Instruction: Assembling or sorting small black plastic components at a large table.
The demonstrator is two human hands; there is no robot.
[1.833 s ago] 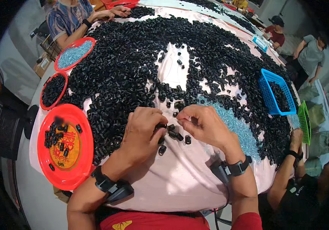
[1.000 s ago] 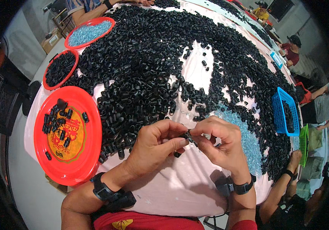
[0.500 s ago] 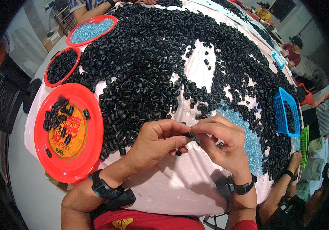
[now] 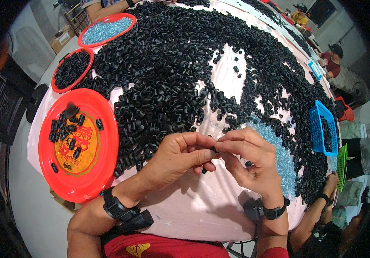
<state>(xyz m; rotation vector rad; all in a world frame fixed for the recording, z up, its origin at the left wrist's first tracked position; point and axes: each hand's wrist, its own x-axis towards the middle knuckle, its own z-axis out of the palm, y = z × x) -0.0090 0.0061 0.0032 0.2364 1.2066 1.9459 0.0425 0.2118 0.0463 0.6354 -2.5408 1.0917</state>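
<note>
In front of me, my left hand [image 4: 180, 155] and my right hand [image 4: 251, 161] meet fingertip to fingertip. Both pinch a small black plastic part [image 4: 213, 149], mostly hidden by the fingers. Another black piece [image 4: 204, 170] shows under the curled fingers of my left hand, and a dark piece [image 4: 248, 164] shows by my right palm. Beyond the hands spreads a big heap of short black tubular pieces [image 4: 163, 94]. Small clear bluish pieces [image 4: 275, 150] lie beside my right hand. A red tray [image 4: 100, 172] on the left carries a few black assembled-looking pieces [image 4: 64, 129].
Further left stand a red plate [image 4: 92, 57] of thin black pieces and a red plate [image 4: 135, 25] of clear bluish ones. A blue basket [image 4: 318, 148] and a green basket [image 4: 342, 167] stand at right. Other people's arms [image 4: 322, 200] reach in there and at the far side.
Both hands stay joined at the fingertips, with small finger shifts around the black part. The view has shifted slightly; nothing on the table has visibly moved.
</note>
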